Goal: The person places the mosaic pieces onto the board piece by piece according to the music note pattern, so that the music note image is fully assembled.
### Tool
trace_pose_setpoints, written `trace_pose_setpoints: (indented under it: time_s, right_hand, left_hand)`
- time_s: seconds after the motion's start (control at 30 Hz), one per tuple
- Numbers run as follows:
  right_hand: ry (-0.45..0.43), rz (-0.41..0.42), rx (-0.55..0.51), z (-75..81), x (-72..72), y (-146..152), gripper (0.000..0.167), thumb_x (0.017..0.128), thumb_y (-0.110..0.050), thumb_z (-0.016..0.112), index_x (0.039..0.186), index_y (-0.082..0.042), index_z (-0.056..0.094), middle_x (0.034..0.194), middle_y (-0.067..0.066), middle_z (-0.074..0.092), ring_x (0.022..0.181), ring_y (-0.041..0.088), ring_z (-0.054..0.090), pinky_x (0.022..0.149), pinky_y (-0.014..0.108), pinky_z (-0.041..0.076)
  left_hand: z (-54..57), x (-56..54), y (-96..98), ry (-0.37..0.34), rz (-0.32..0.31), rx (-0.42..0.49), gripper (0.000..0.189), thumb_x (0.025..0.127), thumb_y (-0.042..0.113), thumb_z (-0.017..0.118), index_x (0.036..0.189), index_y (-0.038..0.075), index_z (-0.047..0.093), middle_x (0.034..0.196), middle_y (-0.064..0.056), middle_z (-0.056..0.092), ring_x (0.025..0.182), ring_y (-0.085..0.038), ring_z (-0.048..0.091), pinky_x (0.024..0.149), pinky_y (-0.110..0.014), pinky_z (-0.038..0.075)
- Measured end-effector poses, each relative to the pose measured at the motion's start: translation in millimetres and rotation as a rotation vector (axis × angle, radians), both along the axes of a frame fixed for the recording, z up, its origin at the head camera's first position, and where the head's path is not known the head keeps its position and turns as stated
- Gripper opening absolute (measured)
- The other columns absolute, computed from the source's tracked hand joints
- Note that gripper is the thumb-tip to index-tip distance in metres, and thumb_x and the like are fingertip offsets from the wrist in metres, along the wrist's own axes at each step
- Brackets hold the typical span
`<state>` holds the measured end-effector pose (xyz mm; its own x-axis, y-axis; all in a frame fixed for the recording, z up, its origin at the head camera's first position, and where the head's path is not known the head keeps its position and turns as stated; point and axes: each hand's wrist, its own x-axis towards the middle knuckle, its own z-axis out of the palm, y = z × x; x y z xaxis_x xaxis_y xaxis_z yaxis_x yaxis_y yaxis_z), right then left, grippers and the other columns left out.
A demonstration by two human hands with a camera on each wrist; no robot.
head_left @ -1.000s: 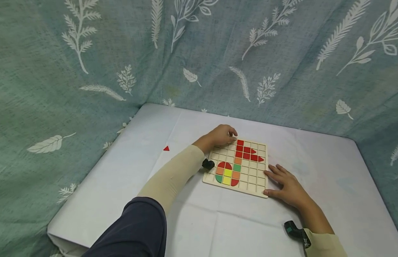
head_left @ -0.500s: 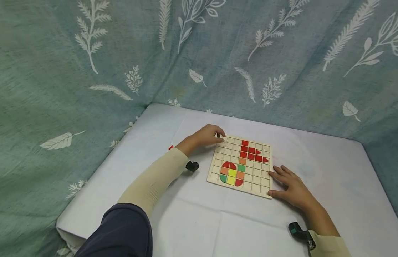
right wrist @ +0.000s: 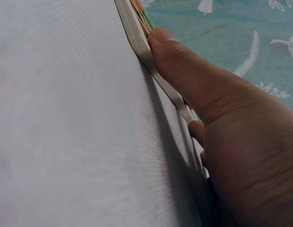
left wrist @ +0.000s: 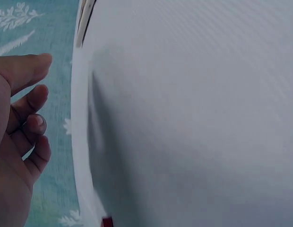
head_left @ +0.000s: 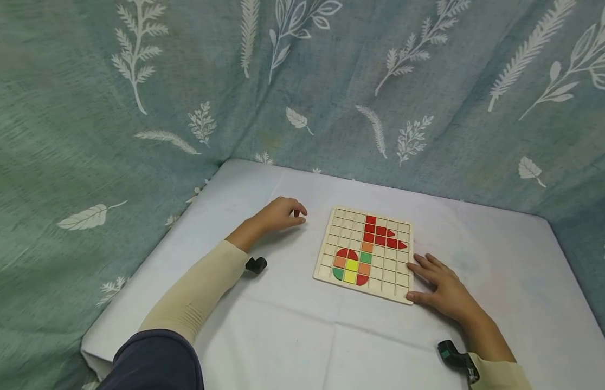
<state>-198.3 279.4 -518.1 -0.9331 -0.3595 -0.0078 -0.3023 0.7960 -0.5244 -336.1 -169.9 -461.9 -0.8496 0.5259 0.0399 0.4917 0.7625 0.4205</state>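
A square wooden grid board point(head_left: 387, 276) lies on the white table with colored tiles in some of its cells. Red tiles point(head_left: 369, 228) form a branching shape near its far side; below them come orange, green and yellow tiles point(head_left: 351, 265) with rounded corner pieces. My right hand point(head_left: 441, 287) rests at the board's right edge, thumb and fingertips touching it, fingers fairly straight. Left of the board, my left hand point(head_left: 279, 214) hovers over the table with loosely bent fingers and nothing between them. A small red piece point(left wrist: 107, 222) shows at the bottom of the left wrist view; the left arm hides it from the head.
White cloth covers the table point(head_left: 293, 336). Behind and to the left hangs a green-blue curtain point(head_left: 332, 97) with white leaf prints. Small black cameras sit at the left wrist point(head_left: 256, 265) and the right wrist point(head_left: 454, 356).
My left hand has moved left from the board's far edge to above the bare cloth. The loose red triangle has become hidden behind the left arm. My right hand keeps its place at the board.
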Motion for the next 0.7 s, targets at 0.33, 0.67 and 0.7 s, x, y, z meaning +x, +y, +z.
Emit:
trace_pose_setpoints:
  time_s: [0.33, 0.67, 0.7]
  right_hand:
    - [0.006, -0.002, 0.009, 0.2, 0.2, -0.5, 0.094, 0.070, -0.065, 0.074, 0.143, -0.011, 0.050, 0.154, 0.013, 0.032, 0.145, 0.036, 0.013, 0.104, 0.068, 0.014]
    - [0.006, 0.008, -0.024, -0.3, 0.7, -0.6, 0.093, 0.070, -0.065, 0.075, 0.143, -0.012, 0.051, 0.155, 0.012, 0.032, 0.145, 0.036, 0.013, 0.105, 0.067, 0.014]
    - [0.005, 0.008, -0.023, -0.3, 0.5, -1.5, 0.093, 0.070, -0.065, 0.075, 0.143, -0.012, 0.051, 0.155, 0.012, 0.032, 0.145, 0.036, 0.013, 0.105, 0.067, 0.014]
  left_hand:
    - [7.0, 18.3, -49.5, -0.089, 0.130, 0.145, 0.025, 0.093, 0.027, 0.067, 0.112, 0.011, 0.072, 0.092, 0.002, 0.062, 0.072, -0.019, 0.056, 0.064, -0.035, 0.048]
    - [6.0, 32.3, -90.1, -0.119, 0.226, 0.069, 0.027, 0.088, 0.029, 0.074, 0.108, 0.010, 0.074, 0.089, 0.001, 0.063, 0.073, -0.018, 0.054, 0.066, -0.035, 0.045]
    - [4.1, 34.3, -93.4, -0.110, 0.242, 0.064, 0.028, 0.086, 0.032, 0.075, 0.105, 0.011, 0.074, 0.089, 0.001, 0.063, 0.075, -0.018, 0.053, 0.067, -0.036, 0.045]
